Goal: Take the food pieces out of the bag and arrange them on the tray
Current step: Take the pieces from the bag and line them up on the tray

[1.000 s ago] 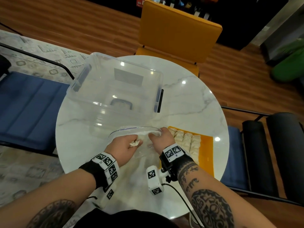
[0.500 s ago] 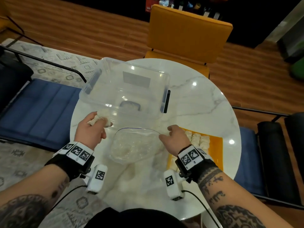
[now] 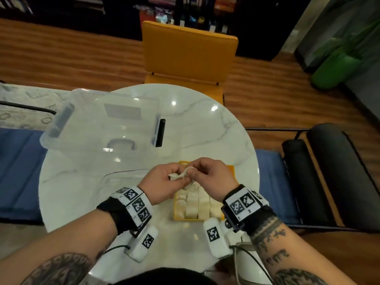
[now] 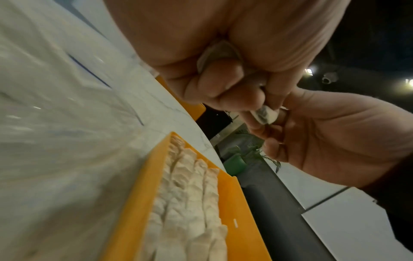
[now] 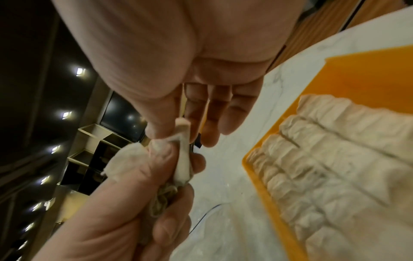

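We hold one food piece (image 3: 178, 176) between both hands above the far end of the orange tray (image 3: 229, 168), at about 5 o'clock on the round marble counter (image 3: 201, 130). Our left hand (image 3: 163, 183) curls its fingers and thumb around the piece's body, while our right hand (image 3: 211, 177) pinches its pale wrapper edge between thumb and forefinger, the other fingers hanging loosely straight. On the tray beneath, more food pieces (image 3: 196, 204) lie in tight rows side by side, touching one another. The clear bag (image 3: 121, 177) lies open on the counter at 7 o'clock, just beside the tray. A clear plastic bin (image 3: 98, 122) with dark latches stands at 10 o'clock, and an orange chair (image 3: 189, 52) sits past the counter at 12 o'clock.
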